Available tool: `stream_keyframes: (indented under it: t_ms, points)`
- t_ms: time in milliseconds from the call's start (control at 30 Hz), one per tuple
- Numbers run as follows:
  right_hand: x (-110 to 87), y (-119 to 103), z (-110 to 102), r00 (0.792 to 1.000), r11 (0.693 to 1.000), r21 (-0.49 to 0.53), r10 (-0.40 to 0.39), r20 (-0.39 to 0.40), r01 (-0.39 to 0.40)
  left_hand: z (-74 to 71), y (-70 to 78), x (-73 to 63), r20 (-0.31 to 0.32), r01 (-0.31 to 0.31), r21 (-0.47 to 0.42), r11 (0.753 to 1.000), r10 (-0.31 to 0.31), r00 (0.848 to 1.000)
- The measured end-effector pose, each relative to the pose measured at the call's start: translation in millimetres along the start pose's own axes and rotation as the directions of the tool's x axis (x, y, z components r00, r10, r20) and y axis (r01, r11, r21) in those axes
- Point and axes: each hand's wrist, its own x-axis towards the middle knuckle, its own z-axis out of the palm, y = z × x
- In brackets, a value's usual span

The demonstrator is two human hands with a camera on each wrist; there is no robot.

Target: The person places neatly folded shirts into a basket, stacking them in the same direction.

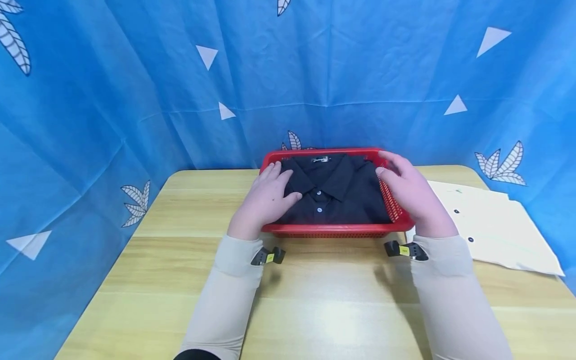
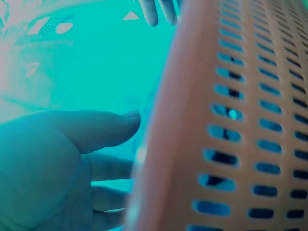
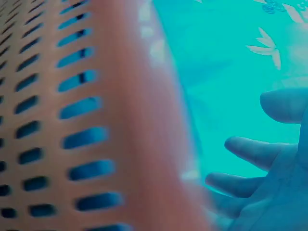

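Note:
A red plastic basket [image 1: 328, 228] with slotted walls stands on the table, a folded black collared shirt [image 1: 355, 200] with white buttons lying in it. My left hand [image 1: 265, 200] is at the basket's left end, overlapping rim and shirt in the head view, its fingers fairly straight and thumb apart. At the right end is my right hand [image 1: 411, 195], fingers spread, thumb toward the shirt. The left wrist view shows my left thumb [image 2: 110, 130] near the basket's wall [image 2: 245, 139]. Spread right fingers [image 3: 255, 151] appear beside the rim [image 3: 149, 120] in the right wrist view.
To the right, a cream-white cloth [image 1: 504, 230] with dark buttons lies flat on the wooden table [image 1: 180, 260], partly behind my right forearm. A blue patterned curtain [image 1: 360, 75] hangs behind the table and along its left side. Each wrist carries a small black strapped device.

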Motion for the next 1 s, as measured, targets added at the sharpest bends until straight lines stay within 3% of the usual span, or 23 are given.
stream_keyframes:
  t_ms: [200, 400, 567, 700, 767, 800, 900, 1000]
  points:
    - [-14.3, -8, -20, 0.998, 1.000, -0.016, -0.027, -0.049, 0.026, -7.5, 13.3, -12.0, -0.014, -0.029, -0.051, 0.998, 0.028, 1.000]
    - [-29.3, 0, -47, 0.992, 0.995, -0.098, -0.010, -0.126, -0.003, -7.5, 36.2, -23.4, -0.023, -0.163, -0.130, 0.978, 0.161, 0.987]
    - [-32.3, 28, -75, 0.989, 0.973, -0.220, 0.032, -0.143, -0.063, -4.4, 53.7, -36.3, -0.048, -0.214, -0.264, 0.941, 0.208, 0.977]
    - [-43.6, 62, -99, 0.980, 0.968, -0.209, 0.103, -0.169, -0.137, 1.8, 64.7, -47.9, -0.061, -0.285, -0.333, 0.899, 0.281, 0.958]
    - [-49.3, 76, -111, 0.968, 0.961, -0.199, 0.151, -0.200, -0.192, 6.4, 71.8, -53.0, -0.044, -0.347, -0.385, 0.855, 0.359, 0.932]
    - [-51.6, 82, -117, 0.961, 0.955, -0.202, 0.170, -0.220, -0.216, 8.9, 76.0, -54.7, -0.029, -0.381, -0.419, 0.824, 0.408, 0.913]
    - [-57.6, 93, -130, 0.931, 0.928, -0.225, 0.229, -0.286, -0.297, 18.5, 93.5, -56.8, 0.041, -0.447, -0.538, 0.715, 0.552, 0.833]
    - [-62.3, 104, -138, 0.903, 0.908, -0.210, 0.288, -0.318, -0.364, 32.0, 115.7, -53.3, 0.149, -0.444, -0.635, 0.633, 0.663, 0.733]
